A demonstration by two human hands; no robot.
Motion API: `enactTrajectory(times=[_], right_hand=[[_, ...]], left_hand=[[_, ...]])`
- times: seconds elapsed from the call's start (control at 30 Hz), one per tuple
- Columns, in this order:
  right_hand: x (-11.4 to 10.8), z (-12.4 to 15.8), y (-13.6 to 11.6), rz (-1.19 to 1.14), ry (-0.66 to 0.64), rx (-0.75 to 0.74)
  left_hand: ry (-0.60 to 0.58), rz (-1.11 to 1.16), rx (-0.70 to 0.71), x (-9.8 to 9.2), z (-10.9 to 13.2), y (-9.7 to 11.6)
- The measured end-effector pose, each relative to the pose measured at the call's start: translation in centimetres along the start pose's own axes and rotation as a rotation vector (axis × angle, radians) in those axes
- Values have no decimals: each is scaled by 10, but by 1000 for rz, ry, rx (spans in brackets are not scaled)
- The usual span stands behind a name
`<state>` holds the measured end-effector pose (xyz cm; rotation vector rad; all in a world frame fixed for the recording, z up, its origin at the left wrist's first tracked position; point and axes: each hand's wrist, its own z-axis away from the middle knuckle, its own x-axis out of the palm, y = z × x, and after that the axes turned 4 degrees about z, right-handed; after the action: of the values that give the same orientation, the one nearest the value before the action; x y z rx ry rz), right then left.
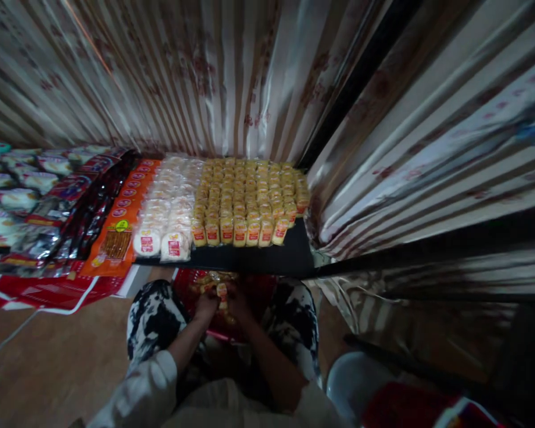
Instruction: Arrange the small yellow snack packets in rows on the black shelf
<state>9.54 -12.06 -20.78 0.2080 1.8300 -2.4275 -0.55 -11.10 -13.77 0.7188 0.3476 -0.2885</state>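
Low between my knees, my left hand [207,305] and my right hand [239,302] are close together over a red container [261,292]. A small yellow wrapped snack cake [222,292] with a red and white label is between them, with the fingers of both hands closed at its sides. The fingers are dim and partly hidden. More yellow wrapped pieces [223,276] lie in the red container. Just beyond, on a black table [254,260], similar yellow packs [239,230] stand in tight rows.
Left of the yellow rows are round white packs [175,245], orange snack bags [116,238], dark shiny packets [71,208] and white-green packs [20,199]. A striped curtain [182,77] hangs behind the table. A pale bucket-like container [356,380] stands at lower right.
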Motion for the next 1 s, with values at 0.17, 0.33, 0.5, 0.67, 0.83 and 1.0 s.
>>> enactTrajectory(times=[0.17, 0.33, 0.5, 0.67, 0.83, 1.0], right_hand=[[-14, 19, -33, -114, 50, 14], [-35, 39, -66, -108, 30, -92], [-64, 52, -103, 7, 49, -271], [-93, 57, -142, 60, 113, -399], [-115, 57, -176, 191, 346, -475], [-133, 45, -181, 216, 651, -450]], left_hand=[[-103, 155, 38, -13, 20, 13], [-263, 368, 166, -23, 36, 27], [-311, 238, 306, -31, 64, 63], [-370, 157, 516, -36, 87, 109], [-356, 111, 699, -26, 88, 156], [-153, 19, 873, -14, 88, 215]])
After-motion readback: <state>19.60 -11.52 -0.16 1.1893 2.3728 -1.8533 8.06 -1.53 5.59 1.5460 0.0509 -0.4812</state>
